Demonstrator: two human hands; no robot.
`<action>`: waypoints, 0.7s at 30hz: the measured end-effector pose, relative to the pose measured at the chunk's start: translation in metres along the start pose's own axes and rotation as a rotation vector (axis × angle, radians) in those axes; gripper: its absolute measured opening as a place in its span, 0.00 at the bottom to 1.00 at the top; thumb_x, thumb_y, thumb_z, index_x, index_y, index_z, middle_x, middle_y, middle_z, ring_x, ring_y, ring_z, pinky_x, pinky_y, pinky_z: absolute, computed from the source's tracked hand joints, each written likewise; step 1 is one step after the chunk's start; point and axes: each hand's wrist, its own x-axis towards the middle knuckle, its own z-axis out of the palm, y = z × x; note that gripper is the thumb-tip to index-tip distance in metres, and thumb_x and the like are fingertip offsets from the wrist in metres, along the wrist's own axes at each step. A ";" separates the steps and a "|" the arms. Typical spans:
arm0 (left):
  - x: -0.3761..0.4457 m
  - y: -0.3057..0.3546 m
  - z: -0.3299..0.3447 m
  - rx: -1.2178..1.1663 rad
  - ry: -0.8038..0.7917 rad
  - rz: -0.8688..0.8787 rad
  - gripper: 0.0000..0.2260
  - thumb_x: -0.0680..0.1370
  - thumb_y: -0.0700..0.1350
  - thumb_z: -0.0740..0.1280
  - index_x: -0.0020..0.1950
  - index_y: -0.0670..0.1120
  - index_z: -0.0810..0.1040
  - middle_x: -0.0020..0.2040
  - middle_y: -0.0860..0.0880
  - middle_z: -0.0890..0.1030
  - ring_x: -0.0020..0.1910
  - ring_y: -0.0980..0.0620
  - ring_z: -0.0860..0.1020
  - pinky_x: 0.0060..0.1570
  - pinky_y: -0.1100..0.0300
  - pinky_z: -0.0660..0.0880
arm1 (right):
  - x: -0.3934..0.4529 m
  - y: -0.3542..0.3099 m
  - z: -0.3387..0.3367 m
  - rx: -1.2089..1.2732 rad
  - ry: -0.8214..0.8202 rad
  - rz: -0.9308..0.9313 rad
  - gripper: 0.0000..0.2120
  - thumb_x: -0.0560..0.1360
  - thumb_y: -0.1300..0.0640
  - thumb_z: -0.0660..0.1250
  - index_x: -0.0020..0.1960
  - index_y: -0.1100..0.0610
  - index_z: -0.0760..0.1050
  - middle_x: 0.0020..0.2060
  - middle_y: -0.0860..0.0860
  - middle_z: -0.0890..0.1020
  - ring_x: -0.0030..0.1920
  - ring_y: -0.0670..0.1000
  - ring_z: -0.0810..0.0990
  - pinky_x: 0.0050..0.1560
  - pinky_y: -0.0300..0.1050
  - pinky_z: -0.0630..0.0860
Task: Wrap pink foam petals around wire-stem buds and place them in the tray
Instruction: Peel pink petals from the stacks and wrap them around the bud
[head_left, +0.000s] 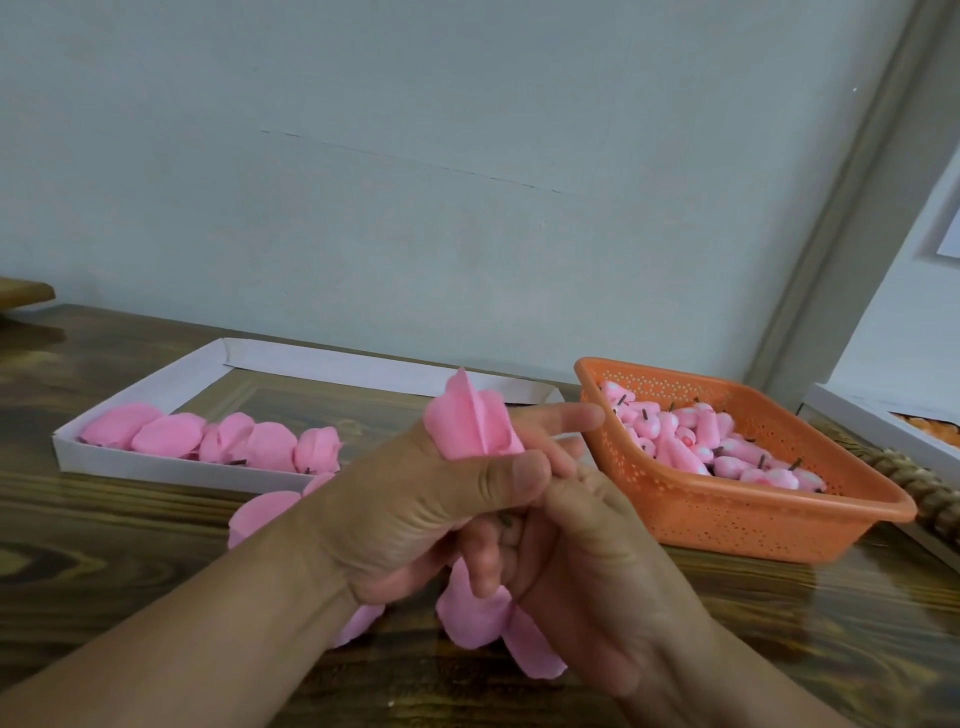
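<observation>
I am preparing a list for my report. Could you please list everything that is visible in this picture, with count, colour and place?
tray: one, white, far left on the table.
finished flowers: about six, pink, in a row in the tray.
basket: one, orange, right of the hands.
buds: many, pink with dark stems, piled in the basket.
loose petals: several, pink, on the table under the hands.
flower in work: one, pink, held above the hands.
table: one, dark wood.
second tray: one, white, partly seen, far right.
left hand: grips the flower.
right hand: holds the stem from below.
</observation>
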 end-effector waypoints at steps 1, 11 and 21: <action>-0.001 0.001 0.001 -0.003 0.003 -0.002 0.10 0.60 0.50 0.77 0.37 0.47 0.84 0.57 0.50 0.83 0.20 0.57 0.76 0.19 0.68 0.71 | 0.000 0.001 0.000 0.001 -0.012 0.002 0.09 0.68 0.51 0.71 0.43 0.57 0.82 0.26 0.52 0.80 0.25 0.46 0.77 0.31 0.38 0.76; 0.010 0.001 0.000 0.389 0.286 0.069 0.08 0.66 0.55 0.73 0.33 0.52 0.83 0.28 0.49 0.75 0.24 0.57 0.72 0.28 0.64 0.72 | 0.010 -0.008 -0.031 -0.335 0.233 -0.063 0.06 0.64 0.58 0.65 0.34 0.56 0.81 0.29 0.54 0.81 0.26 0.50 0.78 0.29 0.40 0.74; 0.015 -0.006 0.005 0.941 0.385 0.134 0.08 0.69 0.54 0.66 0.29 0.60 0.74 0.24 0.60 0.72 0.26 0.64 0.72 0.28 0.75 0.66 | 0.002 -0.039 -0.042 -0.669 0.439 -0.497 0.05 0.64 0.65 0.66 0.36 0.58 0.78 0.34 0.55 0.79 0.36 0.54 0.78 0.38 0.44 0.75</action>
